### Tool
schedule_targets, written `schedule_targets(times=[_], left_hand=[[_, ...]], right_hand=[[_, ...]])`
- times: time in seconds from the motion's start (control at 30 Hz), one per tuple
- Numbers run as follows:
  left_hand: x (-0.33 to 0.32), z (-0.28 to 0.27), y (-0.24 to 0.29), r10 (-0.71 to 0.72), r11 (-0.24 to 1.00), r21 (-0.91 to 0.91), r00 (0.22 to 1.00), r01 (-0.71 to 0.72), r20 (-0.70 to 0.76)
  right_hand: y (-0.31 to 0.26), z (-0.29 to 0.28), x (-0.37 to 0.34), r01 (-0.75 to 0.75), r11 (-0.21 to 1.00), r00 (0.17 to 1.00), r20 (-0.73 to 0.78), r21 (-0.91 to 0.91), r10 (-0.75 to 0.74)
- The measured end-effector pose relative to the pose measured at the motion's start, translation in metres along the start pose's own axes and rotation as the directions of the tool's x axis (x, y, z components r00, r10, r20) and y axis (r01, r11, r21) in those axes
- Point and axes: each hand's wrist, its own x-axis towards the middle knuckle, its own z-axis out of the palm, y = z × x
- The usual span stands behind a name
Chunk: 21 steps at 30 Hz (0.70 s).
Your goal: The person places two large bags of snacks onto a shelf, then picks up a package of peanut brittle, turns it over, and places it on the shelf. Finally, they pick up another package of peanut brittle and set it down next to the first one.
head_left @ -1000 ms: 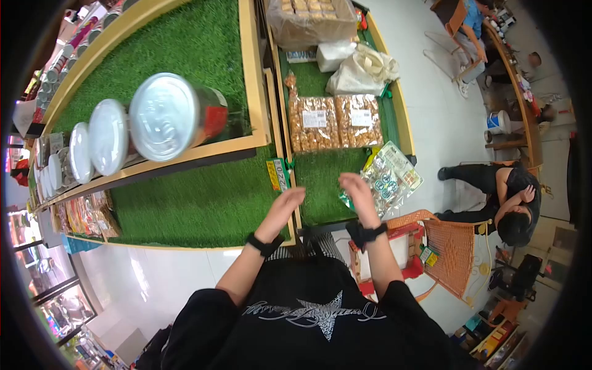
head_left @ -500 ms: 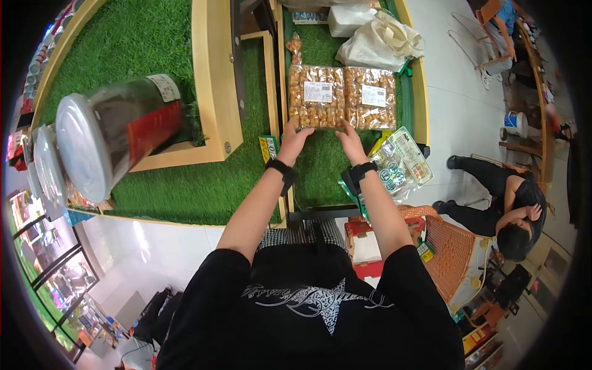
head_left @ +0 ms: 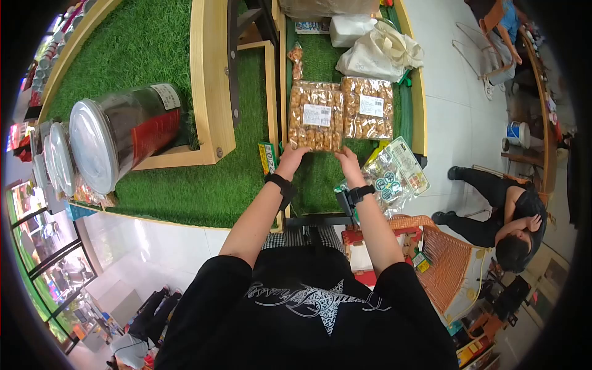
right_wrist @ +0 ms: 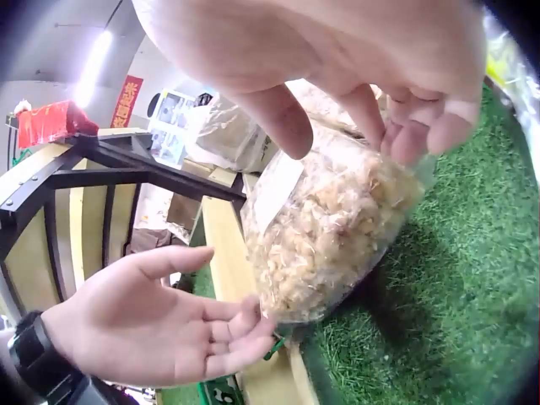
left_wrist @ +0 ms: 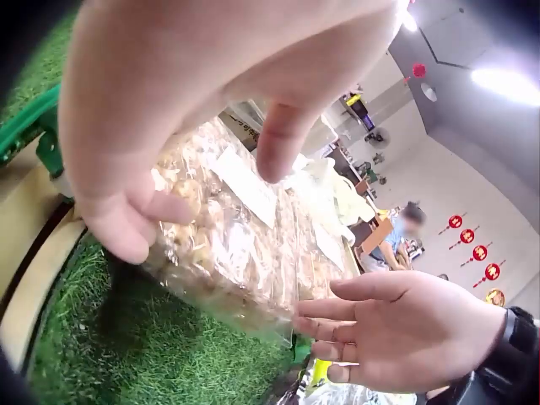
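Snack pack, long axis fore-and-aft, both hands at its near end

Item: clear pack [head_left: 316, 135] of golden-brown snacks, lying label-up on the turf-covered tabletop [head_left: 316, 185], directly in front of the wearer. Long axis runs away from the body; one short end faces the wearer. White label [head_left: 317, 115] set crosswise to that axis.

Left grip [head_left: 291, 161]: fingers extended, tips touching the near left corner; not clenched.

Right grip [head_left: 350, 165]: fingers extended, tips touching the near right corner; not clenched. Whether any fingertip reaches beneath the pack cannot be told.

Adjacent: second pack [head_left: 368, 127], just right, long axis nearly parallel, its near end set farther from the wearer. Beyond: small packet [head_left: 296, 60], in line with the first pack's left side; white bag [head_left: 370, 58], beyond the second. Near right: printed bag [head_left: 404, 166], lying slantwise. Left: price tag [head_left: 267, 158].
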Motion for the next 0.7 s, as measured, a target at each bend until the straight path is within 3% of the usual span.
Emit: schedule_targets(times=[0.03, 0.07, 0.1, 0.13, 0.2, 0.23, 0.33, 0.43, 0.5, 0.53, 0.57, 0.63, 0.67, 0.7], left_hand=[[0.001, -0.001, 0.001, 0.007, 1.0, -0.004, 1.0, -0.007, -0.004], [0.003, -0.002, 0.0, -0.046, 0.995, 0.09, 0.999, 0.048, -0.026], [0.005, -0.002, -0.001, -0.1, 0.978, 0.181, 0.994, 0.107, -0.051], [0.014, -0.003, -0.004, -0.101, 0.978, 0.177, 0.993, 0.11, -0.056], [0.03, -0.005, -0.013, -0.089, 0.91, 0.403, 0.995, 0.095, -0.035], [0.017, 0.0, -0.006, -0.099, 0.909, 0.403, 0.994, 0.106, -0.038], [-0.012, 0.02, 0.005, 0.07, 0.873, 0.477, 0.94, 0.104, -0.333], [-0.021, 0.014, 0.006, 0.124, 0.896, 0.443, 0.938, 0.034, -0.324], [-0.025, 0.012, 0.005, 0.124, 0.901, 0.432, 0.928, 0.044, -0.352], [-0.026, 0.01, 0.003, 0.128, 0.881, 0.473, 0.947, 0.028, -0.295], [-0.028, 0.007, 0.001, 0.131, 0.86, 0.511, 0.962, 0.01, -0.239], [-0.05, 0.01, 0.002, 0.201, 0.861, 0.507, 0.942, -0.04, -0.268], [-0.062, 0.013, 0.001, 0.273, 0.867, 0.493, 0.896, -0.072, -0.35], [-0.072, 0.016, 0.0, 0.34, 0.87, 0.481, 0.836, -0.106, -0.43]], right_hand=[[0.002, -0.001, 0.0, -0.034, 0.999, 0.999, -0.002, 0.004, 0.034], [0.004, -0.006, 0.0, -0.027, 0.993, 1.0, 0.015, 0.113, 0.025], [0.002, -0.007, 0.003, -0.024, 0.994, 1.0, 0.02, 0.111, 0.022], [0.001, -0.009, 0.005, -0.072, 0.992, 0.997, 0.028, 0.104, 0.069], [0.001, -0.008, 0.008, -0.129, 0.987, 0.991, 0.043, 0.097, 0.125], [0.001, -0.006, 0.008, -0.145, 0.976, 0.988, 0.073, 0.162, 0.134], [-0.012, -0.013, -0.004, -0.191, 0.96, 0.977, 0.132, 0.204, 0.166], [-0.025, -0.027, -0.006, -0.191, 0.968, 0.969, 0.19, 0.165, 0.159], [-0.034, -0.035, -0.007, -0.23, 0.973, 0.923, 0.321, 0.012, 0.214], [-0.03, -0.029, -0.012, -0.109, 0.994, 0.98, 0.171, 0.032, 0.102], [-0.03, -0.031, -0.017, -0.092, 0.995, 0.98, 0.177, 0.031, 0.085], [-0.034, -0.036, -0.028, -0.123, 0.986, 0.985, 0.136, 0.112, 0.107], [-0.033, -0.037, -0.035, -0.203, 0.946, 0.976, 0.135, 0.251, 0.174], [-0.026, -0.041, -0.033, -0.29, 0.878, 0.945, 0.26, 0.382, 0.199]])
